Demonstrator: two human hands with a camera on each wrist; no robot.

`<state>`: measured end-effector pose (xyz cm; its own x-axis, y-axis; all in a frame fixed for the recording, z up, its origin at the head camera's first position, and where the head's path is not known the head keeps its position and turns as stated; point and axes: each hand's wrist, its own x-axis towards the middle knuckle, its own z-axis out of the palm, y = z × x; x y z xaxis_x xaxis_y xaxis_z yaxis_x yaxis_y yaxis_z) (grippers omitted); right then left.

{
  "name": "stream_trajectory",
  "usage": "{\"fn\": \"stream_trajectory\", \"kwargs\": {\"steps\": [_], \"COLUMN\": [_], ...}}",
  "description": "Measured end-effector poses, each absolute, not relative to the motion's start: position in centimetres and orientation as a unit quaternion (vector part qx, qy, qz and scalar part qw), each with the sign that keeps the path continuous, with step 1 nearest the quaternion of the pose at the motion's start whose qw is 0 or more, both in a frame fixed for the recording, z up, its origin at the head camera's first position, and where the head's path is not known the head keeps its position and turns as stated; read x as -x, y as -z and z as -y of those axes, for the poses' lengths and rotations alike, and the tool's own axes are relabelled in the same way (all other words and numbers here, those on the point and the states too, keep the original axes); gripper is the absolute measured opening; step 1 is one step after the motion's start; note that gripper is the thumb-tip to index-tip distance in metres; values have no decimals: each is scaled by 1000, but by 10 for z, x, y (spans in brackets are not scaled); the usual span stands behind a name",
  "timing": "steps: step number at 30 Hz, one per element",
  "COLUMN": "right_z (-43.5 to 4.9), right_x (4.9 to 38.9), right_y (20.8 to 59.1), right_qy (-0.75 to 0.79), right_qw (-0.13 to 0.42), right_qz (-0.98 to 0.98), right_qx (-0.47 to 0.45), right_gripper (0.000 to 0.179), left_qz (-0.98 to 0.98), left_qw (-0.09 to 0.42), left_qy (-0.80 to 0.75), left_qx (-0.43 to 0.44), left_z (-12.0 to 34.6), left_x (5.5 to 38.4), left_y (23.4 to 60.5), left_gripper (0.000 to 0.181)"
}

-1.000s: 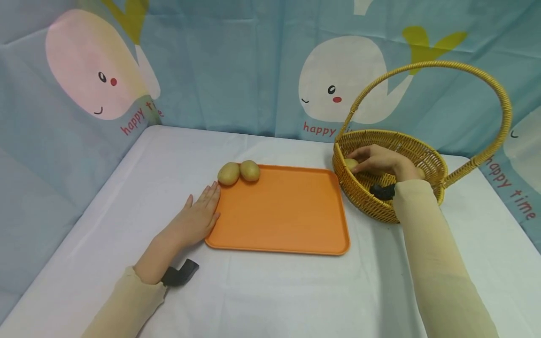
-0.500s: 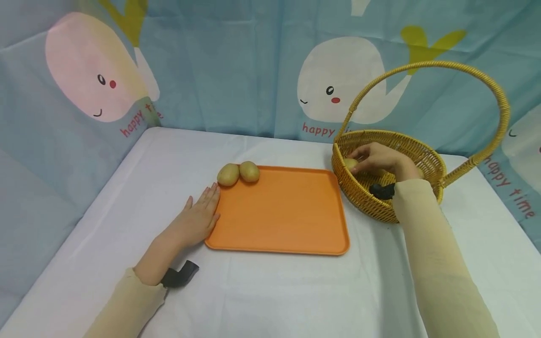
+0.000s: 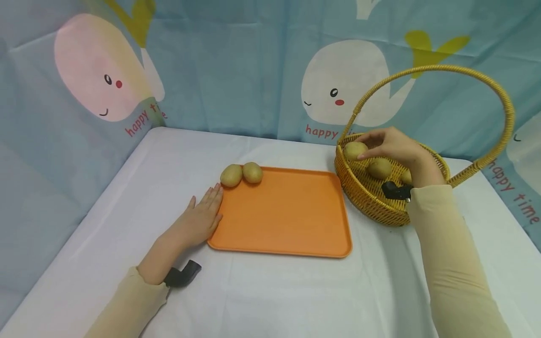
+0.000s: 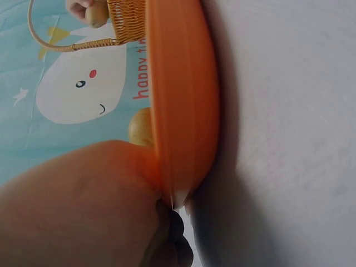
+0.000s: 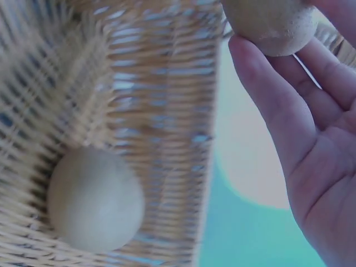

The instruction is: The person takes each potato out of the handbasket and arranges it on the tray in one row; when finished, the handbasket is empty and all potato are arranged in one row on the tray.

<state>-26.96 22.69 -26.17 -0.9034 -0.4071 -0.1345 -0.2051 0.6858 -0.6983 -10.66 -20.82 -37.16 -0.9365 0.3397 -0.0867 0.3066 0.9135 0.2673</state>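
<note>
In the head view my right hand (image 3: 390,146) pinches a potato (image 3: 355,150) over the far left part of the wicker basket (image 3: 367,199). The right wrist view shows that held potato (image 5: 272,25) between thumb and fingers, raised beside the basket wall. Below the hand, a second potato (image 3: 379,168) lies in the basket, and a third (image 3: 406,177) is partly covered by the wrist. My left hand (image 3: 198,220) rests with straight fingers on the left edge of the orange tray (image 3: 283,213). Two potatoes, one left (image 3: 231,175) and one right (image 3: 252,172), sit at the tray's far left corner.
The basket's tall arched handle (image 3: 448,68) rises above the right hand. A white cloth (image 3: 274,295) covers the table. Behind it hangs a blue curtain (image 3: 228,80) printed with whales. Black wrist straps (image 3: 184,274) show at both cuffs.
My right hand has risen from inside the basket with a potato in its grip, uncovering the potatoes below. My left hand keeps its place on the tray edge.
</note>
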Motion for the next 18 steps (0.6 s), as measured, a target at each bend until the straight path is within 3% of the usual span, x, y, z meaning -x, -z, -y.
{"fn": "stream_trajectory", "kwargs": {"steps": [10,18], "right_z": [-191,-153], "right_x": [252,242], "right_y": [246,249], "right_qy": [365,379], "right_qw": [104,120], "right_qz": [-901,-884], "right_qx": [209,244], "right_gripper": [45,44], "left_qz": [-976,-976], "left_qw": [61,66], "left_qy": [-122,-121], "left_qx": [-167,-166], "left_z": [210,210], "left_x": [107,107], "left_y": [375,373], "left_gripper": [61,60]}}
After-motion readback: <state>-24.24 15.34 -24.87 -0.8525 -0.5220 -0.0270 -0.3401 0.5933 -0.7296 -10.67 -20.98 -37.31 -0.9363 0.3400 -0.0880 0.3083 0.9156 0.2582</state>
